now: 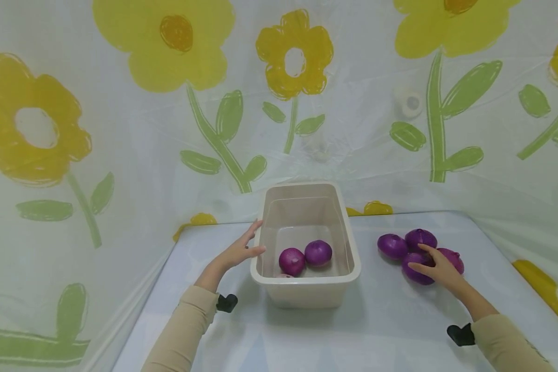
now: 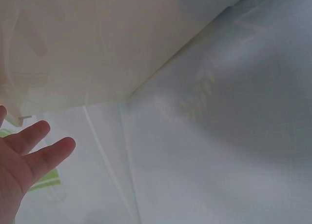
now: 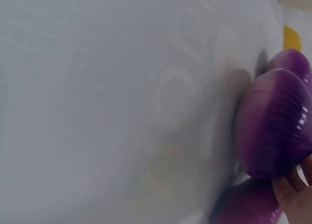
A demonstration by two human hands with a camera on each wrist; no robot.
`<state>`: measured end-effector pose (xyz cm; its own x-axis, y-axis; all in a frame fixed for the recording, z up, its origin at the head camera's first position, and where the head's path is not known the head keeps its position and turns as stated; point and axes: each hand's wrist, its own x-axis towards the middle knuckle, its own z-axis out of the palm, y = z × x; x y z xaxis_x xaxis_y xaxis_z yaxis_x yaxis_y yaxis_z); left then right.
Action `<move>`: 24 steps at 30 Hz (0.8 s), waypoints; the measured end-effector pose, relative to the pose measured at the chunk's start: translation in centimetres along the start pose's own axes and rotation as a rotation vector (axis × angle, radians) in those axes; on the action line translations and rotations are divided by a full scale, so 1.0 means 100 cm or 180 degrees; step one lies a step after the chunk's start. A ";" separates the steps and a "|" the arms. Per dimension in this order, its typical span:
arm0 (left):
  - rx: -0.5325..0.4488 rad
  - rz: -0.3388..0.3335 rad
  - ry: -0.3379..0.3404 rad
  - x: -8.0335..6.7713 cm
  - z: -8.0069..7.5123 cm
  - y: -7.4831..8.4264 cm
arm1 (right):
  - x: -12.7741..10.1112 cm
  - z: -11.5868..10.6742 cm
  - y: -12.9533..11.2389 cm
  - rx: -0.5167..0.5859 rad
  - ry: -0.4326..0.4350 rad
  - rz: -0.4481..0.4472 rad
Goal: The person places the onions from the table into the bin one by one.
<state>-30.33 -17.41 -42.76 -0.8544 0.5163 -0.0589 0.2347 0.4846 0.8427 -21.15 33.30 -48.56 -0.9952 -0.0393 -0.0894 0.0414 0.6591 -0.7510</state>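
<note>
A beige plastic tub (image 1: 307,289) stands mid-table with two purple onions (image 1: 292,261) (image 1: 318,252) inside. My left hand (image 1: 248,243) rests with straight fingers against the tub's left rim. In the left wrist view the left hand (image 2: 27,158) shows spread fingers beside the tub wall (image 2: 97,48). To the right of the tub lies a pile of several purple onions (image 1: 392,246). My right hand (image 1: 434,263) lies on this pile, thumb and fingers curled round the front onion (image 1: 416,274). In the right wrist view the fingertips (image 3: 292,194) touch a large onion (image 3: 275,121).
The table (image 1: 353,330) is covered in white sheeting. A flower-print curtain (image 1: 214,103) hangs close behind and to the left. The table's left edge (image 1: 144,294) runs near my left forearm. A yellow patch (image 1: 548,294) shows at the right.
</note>
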 end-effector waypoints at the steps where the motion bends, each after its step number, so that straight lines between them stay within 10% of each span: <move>1: 0.0004 0.0013 -0.0009 0.000 0.000 0.000 | 0.000 0.003 0.003 -0.0034 0.0019 0.0002; 24: -0.0015 0.0030 -0.0171 -0.016 -0.004 0.033 | 0.006 0.013 0.004 -0.0196 -0.0019 0.0260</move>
<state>-28.38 -16.91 -39.62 -0.8260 0.5580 -0.0795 0.2403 0.4763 0.8458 -21.60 32.60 -49.75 -0.9882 0.0121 -0.1528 0.1167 0.7052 -0.6993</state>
